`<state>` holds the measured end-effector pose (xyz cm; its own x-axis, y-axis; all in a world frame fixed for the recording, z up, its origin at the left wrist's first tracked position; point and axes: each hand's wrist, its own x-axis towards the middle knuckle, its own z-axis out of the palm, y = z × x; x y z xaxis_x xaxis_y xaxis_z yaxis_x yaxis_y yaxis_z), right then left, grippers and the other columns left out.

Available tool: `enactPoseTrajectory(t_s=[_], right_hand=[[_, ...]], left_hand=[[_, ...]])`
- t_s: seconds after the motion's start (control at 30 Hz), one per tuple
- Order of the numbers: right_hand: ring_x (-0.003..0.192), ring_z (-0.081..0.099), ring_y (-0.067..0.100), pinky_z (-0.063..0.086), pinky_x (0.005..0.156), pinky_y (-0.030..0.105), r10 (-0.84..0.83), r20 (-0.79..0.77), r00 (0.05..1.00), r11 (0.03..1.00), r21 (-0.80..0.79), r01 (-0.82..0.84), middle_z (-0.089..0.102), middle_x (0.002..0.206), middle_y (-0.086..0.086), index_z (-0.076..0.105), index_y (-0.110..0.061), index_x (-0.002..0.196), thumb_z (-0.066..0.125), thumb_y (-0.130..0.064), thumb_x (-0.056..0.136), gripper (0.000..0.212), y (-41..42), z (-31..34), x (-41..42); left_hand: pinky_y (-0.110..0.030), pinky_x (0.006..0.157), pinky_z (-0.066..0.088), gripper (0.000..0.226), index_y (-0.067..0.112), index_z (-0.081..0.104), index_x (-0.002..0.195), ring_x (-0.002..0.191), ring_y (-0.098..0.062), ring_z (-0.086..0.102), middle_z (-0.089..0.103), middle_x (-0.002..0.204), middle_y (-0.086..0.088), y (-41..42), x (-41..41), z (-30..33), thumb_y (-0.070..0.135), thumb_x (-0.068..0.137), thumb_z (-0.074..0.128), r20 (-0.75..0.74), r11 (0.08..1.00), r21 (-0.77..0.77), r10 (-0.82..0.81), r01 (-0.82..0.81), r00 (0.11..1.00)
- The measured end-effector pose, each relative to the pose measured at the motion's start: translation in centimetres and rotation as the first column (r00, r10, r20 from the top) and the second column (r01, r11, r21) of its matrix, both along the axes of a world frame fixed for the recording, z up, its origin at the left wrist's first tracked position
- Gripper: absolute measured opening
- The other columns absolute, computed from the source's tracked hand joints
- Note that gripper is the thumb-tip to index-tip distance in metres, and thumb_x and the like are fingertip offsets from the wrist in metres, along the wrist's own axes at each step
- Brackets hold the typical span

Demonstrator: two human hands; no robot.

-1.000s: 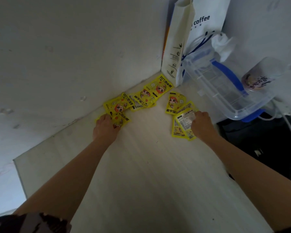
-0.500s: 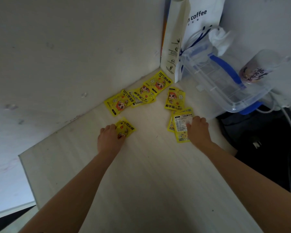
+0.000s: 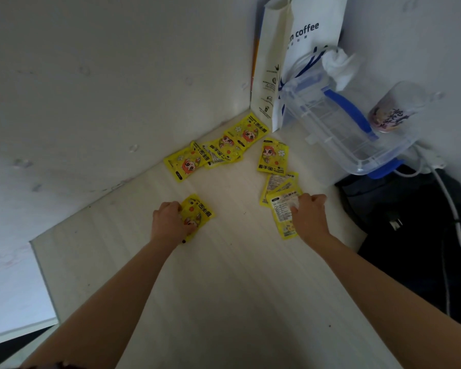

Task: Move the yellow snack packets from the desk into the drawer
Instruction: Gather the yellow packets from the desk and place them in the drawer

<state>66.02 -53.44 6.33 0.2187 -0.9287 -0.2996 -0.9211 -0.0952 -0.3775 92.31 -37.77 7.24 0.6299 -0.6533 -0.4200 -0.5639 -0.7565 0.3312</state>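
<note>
Dragged nearer along the pale table (image 3: 224, 288) since a second earlier: one yellow packet (image 3: 198, 215) under the left hand (image 3: 171, 222), pulled well clear of the cluster by the wall, and a face-down packet (image 3: 282, 217) under the right hand (image 3: 310, 217). Left grip curled over the near edge of its packet, cartoon face up, flat on the wood. Right grip curled too, fingertips pinning the printed back of its packet, with another face-down packet (image 3: 278, 182) just beyond, partly overlapped. Left lying farther back: a lone face-up packet (image 3: 272, 157), and an overlapping row of packets (image 3: 216, 153) along the foot of the wall, reaching toward a white paper bag (image 3: 304, 49) marked "coffee" in the corner. Seen beside the bag, a clear plastic box (image 3: 341, 134) with blue handle, tilted, a printed cup (image 3: 394, 110) resting at its far side. Spotted at right, a dark bag (image 3: 399, 209) below the table edge, crossed by white cables (image 3: 450, 198). Drawer not shown.
</note>
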Motion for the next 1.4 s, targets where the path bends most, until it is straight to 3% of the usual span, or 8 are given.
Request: enactPoseTrajectory(t_s=[0.17,0.33,0.57,0.73,0.87,1.0,1.17,1.4], right_hand=[[0.112,0.045,0.038,0.044,0.097,0.045,-0.003,0.045,0.999,0.999,0.036,0.001,0.029,0.133,0.022,0.052,-0.002,0.119,0.051,-0.023,0.096,0.031,-0.4,0.3,-0.2],[0.106,0.046,0.038,0.039,0.089,0.042,0.07,-0.029,0.997,0.998,0.002,-0.07,0.051,0.114,0.024,0.05,-0.003,0.111,0.048,-0.025,0.096,0.027,-0.4,0.3,0.0],[0.105,0.048,0.04,0.04,0.088,0.042,0.07,-0.042,0.997,0.997,0.014,-0.07,0.051,0.114,0.024,0.047,-0.003,0.111,0.046,-0.025,0.097,0.027,-0.2,0.7,0.9],[0.091,0.062,0.035,0.055,0.078,0.048,-0.236,0.241,0.941,0.953,0.247,0.176,0.055,0.106,0.016,0.034,-0.012,0.112,0.052,-0.012,0.094,0.026,-0.7,2.0,2.0],[0.095,0.057,0.026,0.049,0.067,0.032,-0.468,0.325,0.822,0.852,0.412,0.323,0.053,0.115,0.01,0.033,-0.011,0.132,0.055,-0.011,0.094,0.044,-2.2,2.7,3.0],[0.095,0.061,0.03,0.048,0.076,0.035,-0.558,0.314,0.768,0.803,0.436,0.405,0.064,0.114,0.019,0.059,0.001,0.116,0.055,-0.013,0.093,0.028,-3.8,1.7,3.7],[0.095,0.054,0.026,0.042,0.072,0.033,-0.586,0.254,0.77,0.78,0.433,0.451,0.057,0.11,0.017,0.055,0.001,0.112,0.05,-0.018,0.09,0.03,-4.6,0.4,4.2],[0.118,0.05,0.036,0.039,0.075,0.033,-0.564,0.138,0.814,0.79,0.38,0.482,0.054,0.124,0.025,0.052,0.001,0.123,0.046,-0.019,0.093,0.036,-5.2,-0.3,4.7]], left_hand=[[-0.041,0.09,0.04,0.053,0.011,0.055,0.117,0.112,-0.032,0.044,0.056,0.114,-0.013,-0.4,0.2,0.0,0.035,0.076,0.076,0.046,0.995,0.09,-0.034,0.03,0.998],[-0.041,0.09,0.036,0.05,0.015,0.055,0.118,0.109,-0.03,0.049,0.054,0.113,-0.009,-0.3,0.0,-0.1,0.037,0.077,0.073,0.089,0.992,0.118,-0.054,0.044,0.995],[-0.04,0.09,0.029,0.044,0.019,0.053,0.114,0.104,-0.025,0.055,0.054,0.111,-0.005,-0.5,-0.2,0.3,0.031,0.077,0.074,0.064,0.995,0.104,-0.001,-0.006,0.998],[-0.039,0.085,0.027,0.033,0.019,0.051,0.107,0.103,-0.029,0.057,0.059,0.095,-0.002,-0.7,0.3,0.6,0.029,0.081,0.069,0.074,0.999,0.038,0.036,-0.039,0.997],[-0.041,0.087,0.029,0.04,0.018,0.045,0.11,0.104,-0.034,0.056,0.053,0.09,-0.001,-1.8,1.4,1.3,0.027,0.08,0.07,0.069,0.994,-0.058,0.098,-0.094,0.993],[-0.043,0.091,0.03,0.046,0.018,0.043,0.12,0.108,-0.036,0.056,0.062,0.101,-0.009,-4.0,3.4,2.0,0.025,0.081,0.067,0.105,0.983,-0.144,0.128,-0.112,0.986],[-0.043,0.093,0.032,0.038,0.013,0.05,0.115,0.114,-0.036,0.053,0.063,0.112,-0.016,-7.5,5.7,2.7,0.028,0.085,0.065,0.147,0.982,-0.158,0.123,-0.1,0.981],[-0.043,0.094,0.035,0.034,0.014,0.054,0.112,0.114,-0.034,0.053,0.063,0.112,-0.012,-10.3,7.1,1.9,0.027,0.083,0.066,0.057,0.982,-0.148,0.128,-0.118,0.99]])
